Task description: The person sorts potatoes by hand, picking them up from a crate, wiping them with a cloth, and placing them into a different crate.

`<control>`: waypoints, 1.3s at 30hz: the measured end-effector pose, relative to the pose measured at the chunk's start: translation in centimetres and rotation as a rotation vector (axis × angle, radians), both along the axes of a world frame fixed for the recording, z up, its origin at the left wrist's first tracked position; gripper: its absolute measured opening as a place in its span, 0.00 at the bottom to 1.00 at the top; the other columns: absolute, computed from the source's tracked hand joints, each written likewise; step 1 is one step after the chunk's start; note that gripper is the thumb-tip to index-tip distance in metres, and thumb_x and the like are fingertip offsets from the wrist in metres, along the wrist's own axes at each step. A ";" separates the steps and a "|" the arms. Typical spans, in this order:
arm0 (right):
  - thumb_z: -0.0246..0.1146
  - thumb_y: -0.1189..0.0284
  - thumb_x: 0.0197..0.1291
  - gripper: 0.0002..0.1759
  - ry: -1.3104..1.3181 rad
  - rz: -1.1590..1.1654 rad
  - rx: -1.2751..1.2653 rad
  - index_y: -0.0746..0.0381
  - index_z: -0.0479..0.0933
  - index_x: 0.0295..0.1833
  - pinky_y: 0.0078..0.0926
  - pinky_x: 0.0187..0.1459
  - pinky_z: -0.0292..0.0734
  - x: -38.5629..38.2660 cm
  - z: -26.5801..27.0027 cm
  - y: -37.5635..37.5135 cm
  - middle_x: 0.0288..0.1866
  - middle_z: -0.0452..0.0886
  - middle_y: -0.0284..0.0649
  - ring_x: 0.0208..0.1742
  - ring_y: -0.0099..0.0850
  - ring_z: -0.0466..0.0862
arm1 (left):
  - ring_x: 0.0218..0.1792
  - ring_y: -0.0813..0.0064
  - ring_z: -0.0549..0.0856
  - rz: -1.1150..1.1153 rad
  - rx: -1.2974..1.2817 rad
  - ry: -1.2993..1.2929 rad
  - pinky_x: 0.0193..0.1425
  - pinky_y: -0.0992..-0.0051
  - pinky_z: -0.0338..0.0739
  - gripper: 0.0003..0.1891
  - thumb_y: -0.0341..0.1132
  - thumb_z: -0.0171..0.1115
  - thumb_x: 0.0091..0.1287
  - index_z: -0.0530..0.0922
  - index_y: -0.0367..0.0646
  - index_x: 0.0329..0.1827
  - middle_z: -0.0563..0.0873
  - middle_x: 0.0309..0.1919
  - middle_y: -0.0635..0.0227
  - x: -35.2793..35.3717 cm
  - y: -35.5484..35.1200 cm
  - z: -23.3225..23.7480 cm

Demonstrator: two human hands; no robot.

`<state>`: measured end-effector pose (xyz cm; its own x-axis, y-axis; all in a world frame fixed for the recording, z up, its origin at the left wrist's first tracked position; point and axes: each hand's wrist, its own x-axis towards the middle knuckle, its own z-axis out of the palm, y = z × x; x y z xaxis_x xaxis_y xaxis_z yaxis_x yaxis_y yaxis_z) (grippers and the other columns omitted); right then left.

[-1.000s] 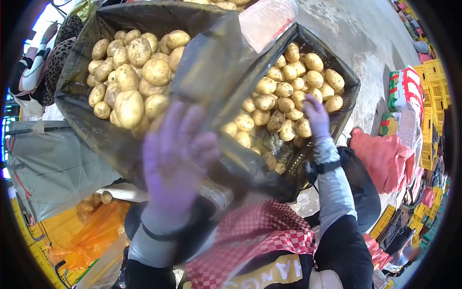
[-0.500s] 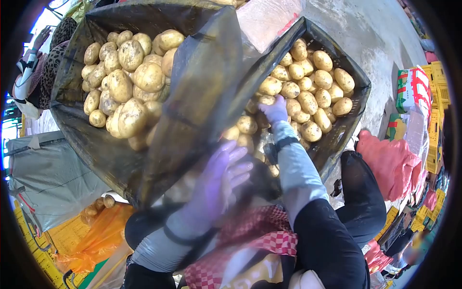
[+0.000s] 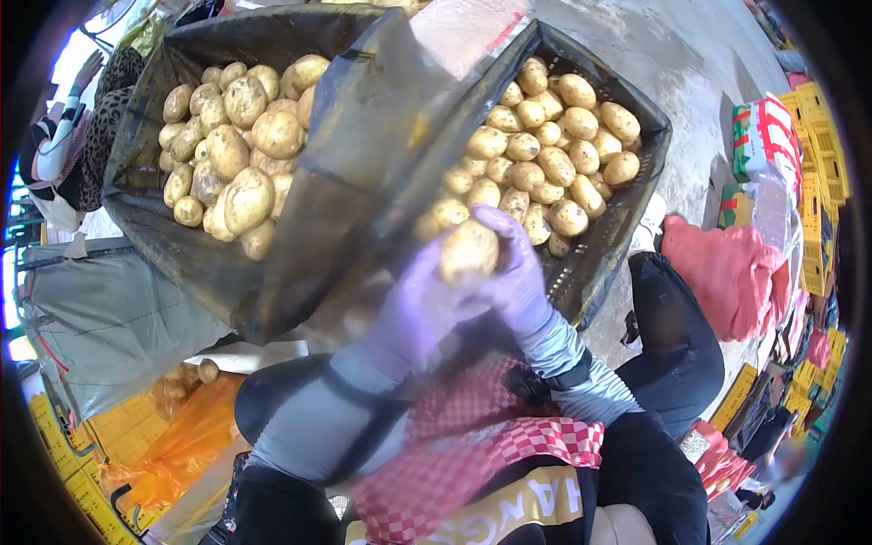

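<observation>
A round potato [image 3: 470, 251] is held up in front of me between both gloved hands. My right hand [image 3: 520, 280], in a purple glove, curls round its right side and underneath. Against its left side rests my left hand [image 3: 413, 309], also purple-gloved and blurred, with its fingers partly hidden. Just beyond my hands stands a dark-lined crate [image 3: 627, 259] holding many smaller potatoes [image 3: 556, 165]. To the left, a second dark-lined crate [image 3: 145, 195] holds larger potatoes [image 3: 248, 202]. Dark sheeting [image 3: 350, 182] rises between the two crates.
A grey covered bundle [image 3: 113, 318] and an orange bag [image 3: 186, 445] lie at my left. Red cloth [image 3: 727, 277] and stacked yellow crates [image 3: 822, 163] are at the right. Another person's arm [image 3: 59, 150] shows at the far left, beside concrete floor [image 3: 627, 45] further back.
My right hand has come back from the right crate towards me with a potato. My left hand has moved in to meet it, and the view has shifted slightly.
</observation>
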<state>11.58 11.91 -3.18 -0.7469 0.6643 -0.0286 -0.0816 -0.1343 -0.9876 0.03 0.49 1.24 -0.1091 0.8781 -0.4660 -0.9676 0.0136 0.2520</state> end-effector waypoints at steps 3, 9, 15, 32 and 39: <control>0.66 0.75 0.58 0.35 0.024 -0.041 -0.162 0.65 0.65 0.72 0.27 0.64 0.72 0.8 -0.3 1.0 0.66 0.75 0.44 0.62 0.29 0.77 | 0.65 0.66 0.76 -0.024 0.093 0.424 0.68 0.66 0.75 0.25 0.33 0.53 0.76 0.61 0.36 0.73 0.73 0.66 0.56 0.3 -0.1 0.3; 0.64 0.75 0.62 0.34 -0.081 -0.049 -0.043 0.66 0.63 0.73 0.24 0.60 0.73 0.7 1.9 0.4 0.65 0.72 0.45 0.55 0.26 0.77 | 0.73 0.65 0.66 -0.041 -0.071 1.072 0.78 0.67 0.58 0.40 0.28 0.68 0.63 0.56 0.31 0.76 0.67 0.72 0.54 -0.3 1.8 1.6; 0.63 0.75 0.64 0.23 -0.047 -0.152 -0.273 0.67 0.71 0.64 0.22 0.58 0.73 1.1 1.8 0.2 0.57 0.76 0.38 0.55 0.24 0.76 | 0.72 0.63 0.68 -0.093 0.034 1.501 0.77 0.68 0.60 0.40 0.29 0.70 0.61 0.59 0.30 0.74 0.67 0.71 0.52 0.8 1.8 1.1; 0.58 0.77 0.60 0.33 -1.306 0.237 1.200 0.47 0.64 0.72 0.45 0.46 0.83 -1.1 -15.0 15.2 0.71 0.70 0.47 0.49 0.44 0.86 | 0.67 0.61 0.73 0.436 0.411 0.089 0.67 0.57 0.74 0.48 0.49 0.64 0.68 0.43 0.45 0.82 0.48 0.81 0.59 -8.8 -2.5 7.6; 0.65 0.73 0.57 0.36 -1.325 0.492 1.192 0.46 0.65 0.71 0.41 0.49 0.82 -3.3 -15.6 18.6 0.58 0.77 0.50 0.51 0.43 0.86 | 0.63 0.60 0.77 0.048 -0.080 0.229 0.69 0.59 0.69 0.37 0.58 0.44 0.76 0.53 0.43 0.80 0.65 0.76 0.56 -4.0 -0.9 4.0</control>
